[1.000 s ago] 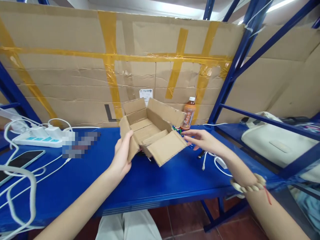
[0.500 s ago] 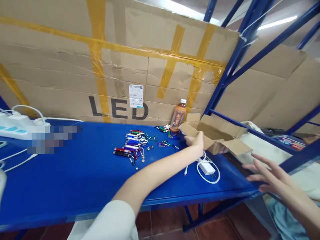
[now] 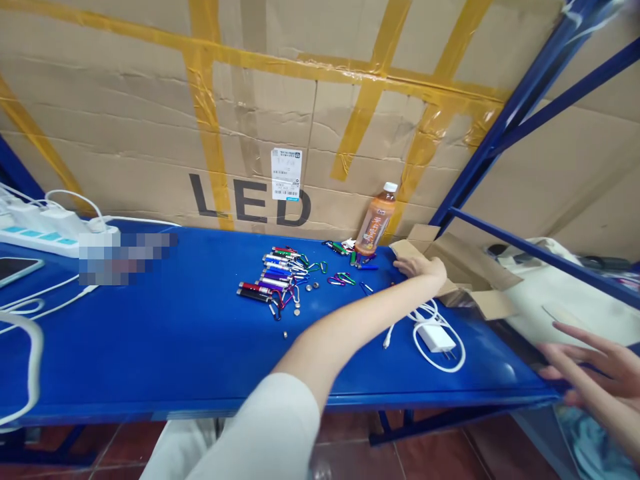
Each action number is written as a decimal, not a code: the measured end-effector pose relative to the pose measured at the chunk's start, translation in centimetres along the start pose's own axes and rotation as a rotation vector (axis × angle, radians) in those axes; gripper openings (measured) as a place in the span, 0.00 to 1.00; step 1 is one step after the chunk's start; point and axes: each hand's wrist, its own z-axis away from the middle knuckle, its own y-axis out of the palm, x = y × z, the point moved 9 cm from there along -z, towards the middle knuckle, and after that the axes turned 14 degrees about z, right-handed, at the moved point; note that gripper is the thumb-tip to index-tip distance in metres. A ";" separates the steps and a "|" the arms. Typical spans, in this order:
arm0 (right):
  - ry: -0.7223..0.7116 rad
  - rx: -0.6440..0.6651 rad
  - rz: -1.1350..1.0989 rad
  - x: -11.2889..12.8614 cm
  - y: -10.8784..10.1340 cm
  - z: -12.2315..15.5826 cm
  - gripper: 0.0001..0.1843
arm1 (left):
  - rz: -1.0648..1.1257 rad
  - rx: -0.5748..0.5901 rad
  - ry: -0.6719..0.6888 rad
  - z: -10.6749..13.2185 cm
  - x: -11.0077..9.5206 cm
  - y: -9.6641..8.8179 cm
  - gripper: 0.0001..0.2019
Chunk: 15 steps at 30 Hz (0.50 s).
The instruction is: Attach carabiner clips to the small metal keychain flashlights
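Observation:
My left hand [image 3: 423, 268] reaches across the blue table [image 3: 165, 347] and grips a flap of an open cardboard box [image 3: 465, 270] that rests at the table's far right end. My right hand [image 3: 595, 367] hovers off the table's right edge with its fingers spread and nothing in them. A pile of small coloured flashlights [image 3: 273, 283] with carabiner clips and a few loose button cells lies in the middle of the table. An orange drink bottle [image 3: 377, 221] stands just left of the box.
A white charger with coiled cable [image 3: 437, 339] lies near the front right. A power strip [image 3: 45, 230], a phone [image 3: 15, 268] and white cables sit at the left. Taped cardboard marked LED [image 3: 250, 200] backs the table. Blue shelf rails [image 3: 540, 257] and a white bag [image 3: 565, 293] stand to the right.
My left hand carried the cardboard box from the table's middle to the far right end, uncovering the pile of flashlights. My right hand drew away to the right and lower.

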 end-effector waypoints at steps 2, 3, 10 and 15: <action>-0.145 0.031 0.031 3.8 1.9 1.6 0.20 | -0.060 -0.007 0.071 0.3 -2.0 -1.8 0.27; -0.265 0.113 0.056 6.3 3.7 2.8 0.17 | -0.093 0.034 0.147 0.5 -3.6 -2.6 0.24; -1.052 0.781 0.026 20.2 18.2 13.8 0.16 | -0.478 0.274 0.928 5.6 -16.3 -12.6 0.06; -1.240 0.795 0.076 25.3 24.0 15.3 0.13 | -0.661 0.100 0.990 7.7 -19.3 -22.8 0.06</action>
